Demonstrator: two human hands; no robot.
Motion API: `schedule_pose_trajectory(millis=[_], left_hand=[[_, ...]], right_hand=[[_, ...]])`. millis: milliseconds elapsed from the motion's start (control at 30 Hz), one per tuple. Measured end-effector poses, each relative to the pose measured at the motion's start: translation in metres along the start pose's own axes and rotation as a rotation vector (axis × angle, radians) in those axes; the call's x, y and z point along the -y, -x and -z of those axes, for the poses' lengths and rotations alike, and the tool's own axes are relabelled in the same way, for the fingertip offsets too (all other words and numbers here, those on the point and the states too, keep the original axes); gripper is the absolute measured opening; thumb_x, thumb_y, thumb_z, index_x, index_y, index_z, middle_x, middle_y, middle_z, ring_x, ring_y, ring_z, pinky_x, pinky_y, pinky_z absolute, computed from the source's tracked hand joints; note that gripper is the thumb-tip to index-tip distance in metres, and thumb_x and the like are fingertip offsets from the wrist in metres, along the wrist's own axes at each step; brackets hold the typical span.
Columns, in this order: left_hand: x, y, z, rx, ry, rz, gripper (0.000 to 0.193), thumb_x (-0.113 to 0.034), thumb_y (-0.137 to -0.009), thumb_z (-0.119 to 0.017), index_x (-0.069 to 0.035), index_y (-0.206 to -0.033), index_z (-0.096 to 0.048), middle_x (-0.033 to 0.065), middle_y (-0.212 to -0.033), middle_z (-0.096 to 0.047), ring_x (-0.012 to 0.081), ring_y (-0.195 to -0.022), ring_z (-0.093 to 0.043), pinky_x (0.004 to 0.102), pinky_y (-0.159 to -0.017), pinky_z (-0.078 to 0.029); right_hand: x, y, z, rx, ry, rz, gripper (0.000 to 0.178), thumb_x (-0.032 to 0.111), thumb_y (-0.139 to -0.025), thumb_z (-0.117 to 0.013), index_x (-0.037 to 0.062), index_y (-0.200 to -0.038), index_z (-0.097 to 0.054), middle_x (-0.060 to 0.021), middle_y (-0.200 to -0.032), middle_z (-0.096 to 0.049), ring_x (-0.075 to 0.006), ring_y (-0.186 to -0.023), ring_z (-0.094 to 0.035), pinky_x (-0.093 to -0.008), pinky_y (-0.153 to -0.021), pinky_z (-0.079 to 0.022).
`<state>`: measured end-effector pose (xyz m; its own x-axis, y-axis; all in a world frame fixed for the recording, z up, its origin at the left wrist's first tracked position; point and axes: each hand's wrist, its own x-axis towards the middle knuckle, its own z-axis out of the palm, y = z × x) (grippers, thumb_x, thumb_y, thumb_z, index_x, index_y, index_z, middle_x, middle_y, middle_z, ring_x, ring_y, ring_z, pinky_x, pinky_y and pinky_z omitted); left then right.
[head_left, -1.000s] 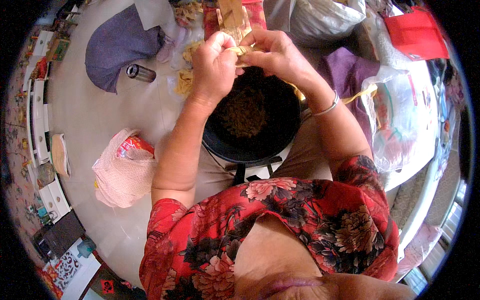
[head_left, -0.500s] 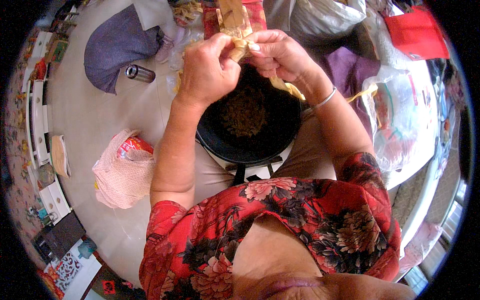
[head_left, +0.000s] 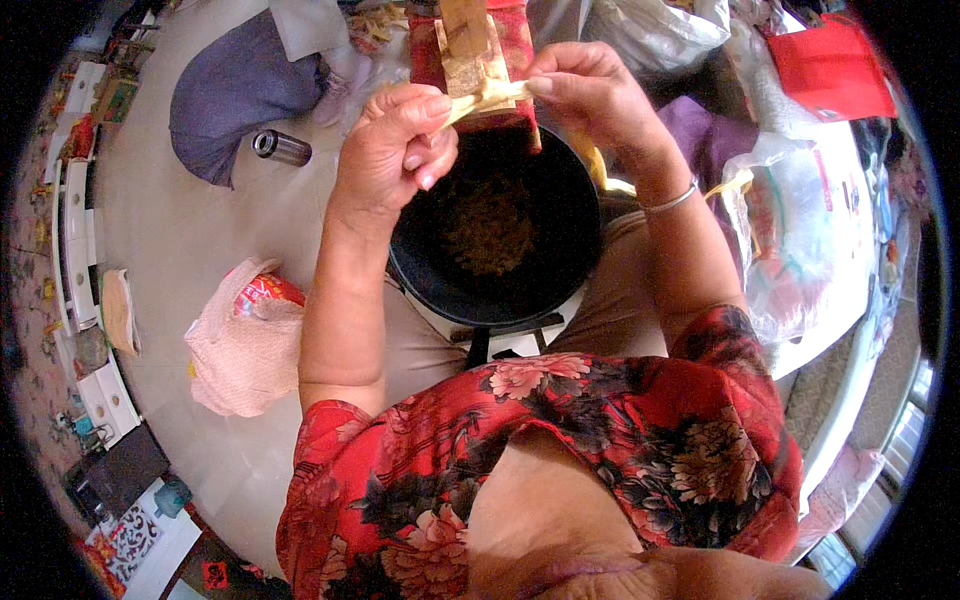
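Observation:
A pale yellow strip (head_left: 490, 95) is stretched between my two hands above the far rim of a black pan, with a knot or bunched lump near its middle. My left hand (head_left: 392, 145) pinches one end between thumb and fingers. The other end is in the pinch of my right hand (head_left: 595, 100), which wears a silver bangle (head_left: 672, 197). More yellow strip hangs below my right hand, beside the pan. Between my knees, the black pan (head_left: 565, 265) holds brownish shredded bits (head_left: 490, 228), dim in shadow.
A wooden board (head_left: 465, 50) lies on red cloth beyond the pan. Left on the floor are a dark flask (head_left: 282, 147) and a pink bag (head_left: 245, 350). At right stands a clear plastic bag (head_left: 800, 240). A person in dark cloth (head_left: 235, 95) is at the far left.
My hands have moved apart, pulling the strip out nearly straight with a lump in the middle. Earlier they were close together, with the strip looped between the fingers.

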<state>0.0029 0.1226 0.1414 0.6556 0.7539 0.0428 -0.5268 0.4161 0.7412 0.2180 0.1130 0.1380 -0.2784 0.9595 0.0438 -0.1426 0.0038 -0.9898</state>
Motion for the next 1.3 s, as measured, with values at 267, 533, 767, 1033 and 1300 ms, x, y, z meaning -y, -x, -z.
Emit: schedule_pose_trajectory(millis=[267,533,767,1033,1300], left_hand=[[0.004,-0.006,0.002,-0.083,-1.663,-0.370,0.022,-0.024,-0.083,-0.054,-0.003,-0.090,-0.056,0.0034,-0.068,-0.056,0.0111,-0.062,-0.053,0.0258,-0.057,-0.043],[0.003,-0.017,0.017,0.058,-1.348,0.135,0.020,-0.023,-0.084,-0.049,-0.003,-0.080,-0.051,0.0039,-0.057,-0.049,0.0143,-0.050,-0.051,0.0296,-0.049,-0.042],[0.014,-0.060,0.044,-0.423,-1.674,-0.299,0.021,-0.031,-0.078,-0.054,-0.015,-0.091,-0.059,0.0172,-0.077,-0.061,0.0364,-0.074,-0.058,0.0447,-0.061,-0.046],[0.009,-0.049,0.037,-0.395,-1.863,0.098,0.026,-0.038,-0.078,-0.053,-0.017,-0.090,-0.063,0.0131,-0.079,-0.062,0.0341,-0.076,-0.059,0.0413,-0.063,-0.046],[0.055,-0.030,-0.005,-0.448,-0.417,-0.140,0.037,-0.034,-0.092,-0.037,-0.001,-0.091,-0.054,0.0069,-0.070,-0.056,0.0128,-0.060,-0.052,0.0259,-0.050,-0.044]], right_hand=[[-0.011,0.001,-0.015,-0.018,0.273,-0.120,0.014,0.013,-0.080,-0.058,-0.0002,-0.076,-0.061,0.0023,-0.059,-0.051,-0.0047,-0.050,-0.047,-0.0184,-0.043,-0.040],[-0.015,-0.009,-0.002,-0.020,0.551,-0.054,0.016,0.015,-0.075,-0.060,-0.0010,-0.076,-0.061,-0.0072,-0.060,-0.058,-0.0140,-0.056,-0.055,-0.0308,-0.055,-0.046],[-0.033,-0.054,0.009,-0.422,0.883,0.244,0.022,0.026,-0.074,-0.057,0.0051,-0.080,-0.062,-0.0162,-0.071,-0.060,-0.0324,-0.070,-0.060,-0.0383,-0.065,-0.048],[-0.036,-0.048,0.013,-0.355,1.339,-0.087,0.026,0.035,-0.075,-0.058,0.0104,-0.081,-0.063,-0.0152,-0.075,-0.062,-0.0289,-0.073,-0.062,-0.0394,-0.063,-0.049],[-0.019,-0.008,-0.050,-0.025,-0.402,-0.363,0.026,0.027,-0.090,-0.042,0.0068,-0.075,-0.052,0.0042,-0.057,-0.040,-0.0055,-0.046,-0.035,-0.0187,-0.039,-0.029]])
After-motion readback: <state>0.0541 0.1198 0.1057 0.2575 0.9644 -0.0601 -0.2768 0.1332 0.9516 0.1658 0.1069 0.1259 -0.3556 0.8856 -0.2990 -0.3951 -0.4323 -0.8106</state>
